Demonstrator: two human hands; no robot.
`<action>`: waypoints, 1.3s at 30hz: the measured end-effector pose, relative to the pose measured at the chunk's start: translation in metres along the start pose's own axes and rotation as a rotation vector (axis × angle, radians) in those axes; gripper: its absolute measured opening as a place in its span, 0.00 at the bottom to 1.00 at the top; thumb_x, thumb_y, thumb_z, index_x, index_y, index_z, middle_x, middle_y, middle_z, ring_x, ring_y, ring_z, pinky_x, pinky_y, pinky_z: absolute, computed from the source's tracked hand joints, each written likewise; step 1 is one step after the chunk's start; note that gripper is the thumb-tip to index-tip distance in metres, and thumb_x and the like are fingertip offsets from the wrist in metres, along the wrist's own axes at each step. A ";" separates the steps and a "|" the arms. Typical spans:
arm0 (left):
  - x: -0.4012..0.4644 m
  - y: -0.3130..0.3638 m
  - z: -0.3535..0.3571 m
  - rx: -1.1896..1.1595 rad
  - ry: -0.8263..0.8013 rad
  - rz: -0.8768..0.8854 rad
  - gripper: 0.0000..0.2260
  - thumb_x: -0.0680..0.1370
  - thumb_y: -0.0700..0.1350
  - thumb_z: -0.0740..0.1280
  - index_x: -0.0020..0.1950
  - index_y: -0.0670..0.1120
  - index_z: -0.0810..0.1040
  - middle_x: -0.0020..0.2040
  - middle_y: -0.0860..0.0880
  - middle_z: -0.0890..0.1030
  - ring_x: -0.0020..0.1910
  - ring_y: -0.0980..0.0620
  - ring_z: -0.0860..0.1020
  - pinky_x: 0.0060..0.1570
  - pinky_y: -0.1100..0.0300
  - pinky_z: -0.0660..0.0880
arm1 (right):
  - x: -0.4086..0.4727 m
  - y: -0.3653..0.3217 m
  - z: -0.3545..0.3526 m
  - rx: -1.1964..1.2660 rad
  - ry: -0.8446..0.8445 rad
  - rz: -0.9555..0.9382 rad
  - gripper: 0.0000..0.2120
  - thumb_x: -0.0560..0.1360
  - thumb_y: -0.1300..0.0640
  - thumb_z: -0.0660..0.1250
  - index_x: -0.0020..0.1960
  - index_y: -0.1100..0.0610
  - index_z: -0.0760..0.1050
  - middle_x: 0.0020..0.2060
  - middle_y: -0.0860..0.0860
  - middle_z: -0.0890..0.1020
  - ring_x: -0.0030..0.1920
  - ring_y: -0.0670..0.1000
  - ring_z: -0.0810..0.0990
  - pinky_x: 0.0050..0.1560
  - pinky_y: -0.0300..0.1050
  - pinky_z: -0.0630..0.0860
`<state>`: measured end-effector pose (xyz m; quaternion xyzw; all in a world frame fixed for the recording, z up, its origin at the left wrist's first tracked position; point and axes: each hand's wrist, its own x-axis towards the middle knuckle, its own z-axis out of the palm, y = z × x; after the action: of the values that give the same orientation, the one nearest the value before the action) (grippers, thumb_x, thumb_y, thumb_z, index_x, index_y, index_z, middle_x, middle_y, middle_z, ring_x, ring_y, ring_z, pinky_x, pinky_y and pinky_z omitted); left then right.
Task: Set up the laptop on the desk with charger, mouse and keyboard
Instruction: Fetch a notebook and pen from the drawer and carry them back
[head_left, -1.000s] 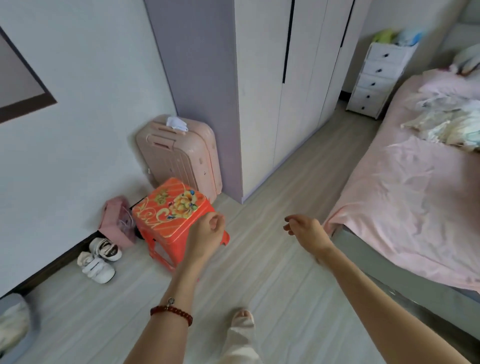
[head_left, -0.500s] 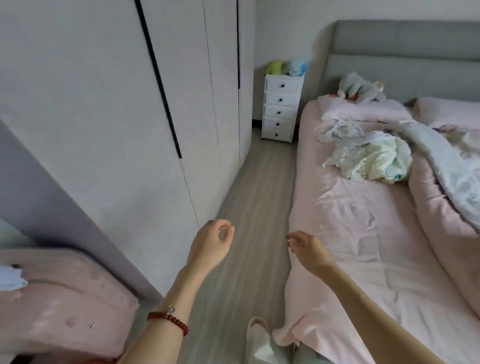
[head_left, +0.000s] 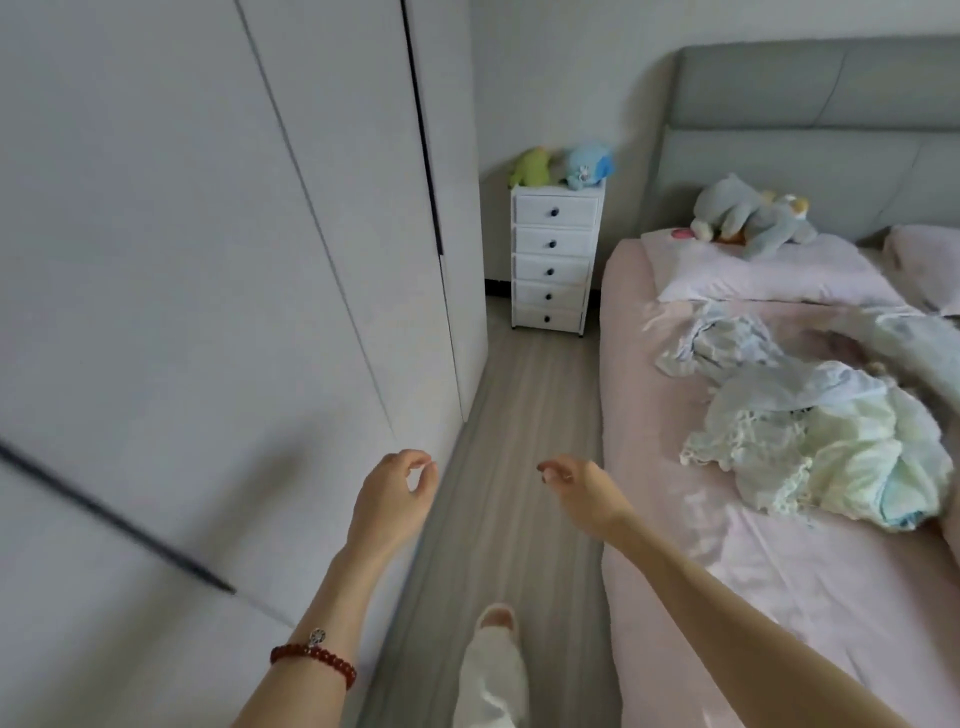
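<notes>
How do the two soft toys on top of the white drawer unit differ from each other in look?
The green soft toy is yellow-green, while the blue soft toy is light blue with a pale patch on its front. The green soft toy sits on the side nearer the wardrobe; the blue soft toy sits on the side nearer the bed. The blue one looks rounder and wider. Both rest side by side on the white drawer unit.

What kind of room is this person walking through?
A bedroom, most likely in a home. A bed with a pink sheet, rumpled bedding and a grey padded headboard fills the right side, tall white wardrobe doors line the left, and a small white chest of drawers topped with plush toys stands at the far end.
</notes>
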<state>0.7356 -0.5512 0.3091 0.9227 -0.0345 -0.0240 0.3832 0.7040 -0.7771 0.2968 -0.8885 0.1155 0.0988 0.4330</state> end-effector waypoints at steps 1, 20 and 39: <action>0.031 0.002 0.010 -0.007 -0.003 0.001 0.09 0.78 0.49 0.61 0.54 0.49 0.77 0.56 0.51 0.79 0.56 0.53 0.76 0.54 0.60 0.70 | 0.030 0.002 -0.008 0.003 0.004 0.010 0.15 0.80 0.57 0.55 0.62 0.56 0.74 0.57 0.55 0.79 0.51 0.53 0.79 0.39 0.36 0.73; 0.624 0.205 0.218 0.266 -0.158 0.405 0.13 0.78 0.49 0.59 0.60 0.48 0.74 0.60 0.49 0.77 0.60 0.49 0.74 0.58 0.53 0.70 | 0.543 0.031 -0.277 -0.295 0.260 0.017 0.16 0.80 0.56 0.53 0.66 0.55 0.69 0.61 0.54 0.76 0.61 0.54 0.72 0.62 0.46 0.69; 1.080 0.240 0.400 0.516 -0.215 0.212 0.20 0.79 0.50 0.56 0.69 0.44 0.65 0.62 0.44 0.75 0.59 0.45 0.74 0.57 0.51 0.70 | 1.024 0.070 -0.402 -0.350 0.140 0.091 0.22 0.79 0.57 0.53 0.72 0.56 0.57 0.68 0.53 0.66 0.67 0.54 0.65 0.65 0.49 0.66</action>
<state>1.7725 -1.0907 0.1781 0.9731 -0.1759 -0.0718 0.1304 1.6908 -1.2597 0.2060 -0.9488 0.1666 0.0748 0.2576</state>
